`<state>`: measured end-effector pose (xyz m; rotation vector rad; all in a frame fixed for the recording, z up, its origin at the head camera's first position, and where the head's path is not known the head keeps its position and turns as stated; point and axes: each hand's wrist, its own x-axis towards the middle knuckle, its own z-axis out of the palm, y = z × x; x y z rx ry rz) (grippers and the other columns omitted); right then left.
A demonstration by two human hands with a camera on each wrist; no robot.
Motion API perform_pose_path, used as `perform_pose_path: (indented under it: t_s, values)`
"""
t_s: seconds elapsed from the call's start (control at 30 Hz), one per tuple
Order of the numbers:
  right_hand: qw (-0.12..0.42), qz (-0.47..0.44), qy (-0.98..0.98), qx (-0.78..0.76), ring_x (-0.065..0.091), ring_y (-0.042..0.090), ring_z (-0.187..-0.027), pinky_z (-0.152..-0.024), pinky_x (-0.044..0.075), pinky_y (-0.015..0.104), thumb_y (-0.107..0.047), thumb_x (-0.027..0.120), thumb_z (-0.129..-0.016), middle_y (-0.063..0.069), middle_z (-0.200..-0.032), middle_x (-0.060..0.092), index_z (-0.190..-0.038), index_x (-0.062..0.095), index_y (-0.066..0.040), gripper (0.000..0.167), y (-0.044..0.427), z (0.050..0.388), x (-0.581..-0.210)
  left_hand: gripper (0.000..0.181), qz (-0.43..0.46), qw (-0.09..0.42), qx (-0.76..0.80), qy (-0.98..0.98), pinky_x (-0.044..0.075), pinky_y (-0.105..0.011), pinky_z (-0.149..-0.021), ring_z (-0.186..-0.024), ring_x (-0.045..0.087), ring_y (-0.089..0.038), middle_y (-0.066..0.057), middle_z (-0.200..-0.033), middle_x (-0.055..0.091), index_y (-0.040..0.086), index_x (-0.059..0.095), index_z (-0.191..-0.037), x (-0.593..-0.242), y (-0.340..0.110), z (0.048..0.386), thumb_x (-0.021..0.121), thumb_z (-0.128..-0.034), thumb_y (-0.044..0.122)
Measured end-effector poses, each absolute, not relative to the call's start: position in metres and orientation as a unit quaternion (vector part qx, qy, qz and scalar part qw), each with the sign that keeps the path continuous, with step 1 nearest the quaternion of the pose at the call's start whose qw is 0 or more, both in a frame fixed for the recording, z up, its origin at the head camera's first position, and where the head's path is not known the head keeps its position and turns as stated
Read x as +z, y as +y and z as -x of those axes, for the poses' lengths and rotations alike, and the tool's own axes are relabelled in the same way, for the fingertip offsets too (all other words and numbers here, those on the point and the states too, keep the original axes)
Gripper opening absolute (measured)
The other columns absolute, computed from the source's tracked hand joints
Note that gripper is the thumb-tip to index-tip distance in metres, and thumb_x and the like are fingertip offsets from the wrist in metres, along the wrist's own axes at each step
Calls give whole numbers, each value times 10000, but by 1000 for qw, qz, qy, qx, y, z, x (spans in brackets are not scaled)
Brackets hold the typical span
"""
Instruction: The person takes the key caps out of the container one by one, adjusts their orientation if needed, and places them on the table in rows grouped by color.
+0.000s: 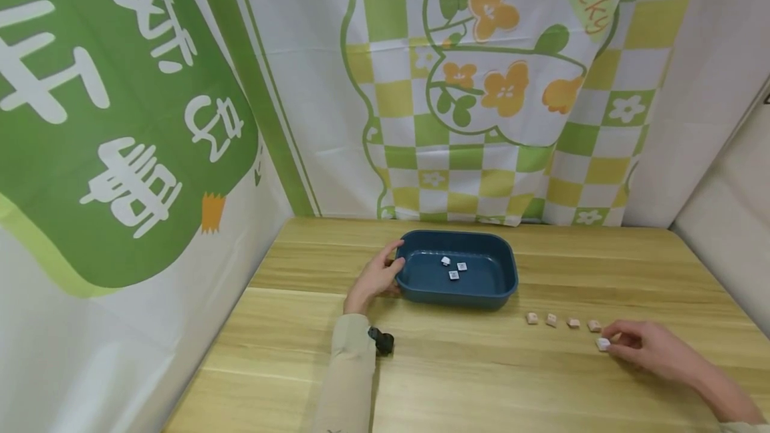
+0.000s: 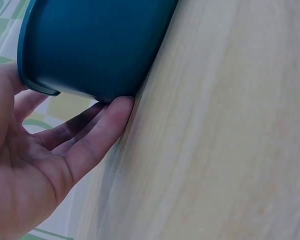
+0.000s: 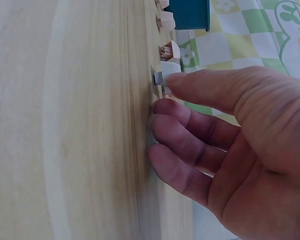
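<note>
White keycap (image 1: pixel 603 345), pinched between thumb and finger of the right hand (image 1: pixel 656 351), sits at five o'clock from the nearest peach keycap (image 1: pixel 594 326); toward ten lies the blue tray (image 1: pixel 454 298), long axis nine-to-three, left hand (image 1: pixel 374 280) gripping its nine-o'clock end.

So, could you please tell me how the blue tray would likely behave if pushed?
The blue tray would probably slide rather than tip, since it looks wide and low. Its smooth, even walls suggest it is fairly stiff. The three small white pieces inside might shift, as they lie scattered on its floor.
</note>
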<state>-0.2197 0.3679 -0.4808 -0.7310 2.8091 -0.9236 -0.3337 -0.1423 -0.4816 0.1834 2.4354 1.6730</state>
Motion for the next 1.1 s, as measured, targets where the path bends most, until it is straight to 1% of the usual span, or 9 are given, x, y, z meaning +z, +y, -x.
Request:
perform_pose_path:
  t_s: [0.07, 0.2, 0.37, 0.5, 0.73, 0.9, 0.97, 1.1]
  values:
    - [47, 243, 921, -300, 529, -54, -629, -479, 477, 217, -156, 675, -929, -120, -791, 652, -1071, 678, -73, 164, 369, 219, -480, 500, -63, 91, 563, 819, 603, -419, -638, -666, 661, -359, -210, -1144, 599, 330, 353, -1517, -481, -142, 334, 498, -1039, 306]
    - [61, 238, 922, -298, 521, -45, -606, -482, 471, 216, -166, 663, -939, -112, -778, 639, -1106, 658, -29, 216, 369, 219, -477, 508, -67, 90, 559, 821, 603, -420, -636, -666, 663, -360, -229, -1121, 599, 313, 345, -1524, -481, -142, 334, 499, -1039, 303]
    - [73, 216, 931, -285, 518, -43, -621, -510, 465, 213, -177, 661, -938, -93, -775, 628, -1089, 647, -34, 208, 369, 219, -472, 500, -69, 92, 556, 823, 602, -404, -637, -667, 660, -340, -229, -1140, 599, 332, 351, -1517, -479, -142, 334, 496, -1039, 318]
    - [54, 199, 945, -253, 519, -59, -667, -554, 460, 202, -205, 652, -944, -86, -797, 641, -1068, 663, -54, 196, 366, 220, -466, 494, -68, 92, 558, 822, 603, -399, -635, -667, 660, -328, -220, -1162, 601, 339, 356, -1512, -480, -143, 334, 497, -1039, 319]
    - [24, 184, 956, -228, 510, -89, -704, -586, 464, 208, -232, 654, -946, -90, -830, 663, -1048, 697, -99, 173, 352, 226, -457, 499, -70, 89, 562, 820, 603, -392, -615, -634, 660, -309, -211, -1109, 614, 325, 357, -1515, -482, -143, 335, 501, -1038, 298]
    - [16, 164, 963, -213, 507, -90, -726, -606, 460, 218, -290, 646, -955, -84, -862, 673, -1090, 702, -109, 233, 339, 230, -452, 498, -70, 88, 563, 819, 603, -397, -616, -624, 651, -308, -219, -1149, 612, 320, 359, -1515, -483, -143, 336, 501, -1038, 295]
    - [13, 168, 962, -214, 517, -90, -731, -612, 468, 220, -287, 639, -961, -79, -869, 680, -1111, 697, -95, 250, 333, 232, -450, 498, -70, 88, 563, 819, 603, -400, -617, -624, 651, -312, -221, -1154, 611, 320, 358, -1515, -483, -143, 336, 500, -1038, 294]
    - [-7, 188, 958, -218, 513, -93, -712, -601, 472, 213, -248, 648, -955, -95, -848, 677, -1108, 694, -89, 225, 322, 236, -449, 496, -73, 88, 561, 820, 602, -398, -614, -633, 658, -321, -219, -1147, 611, 322, 358, -1515, -483, -143, 336, 496, -1040, 289]
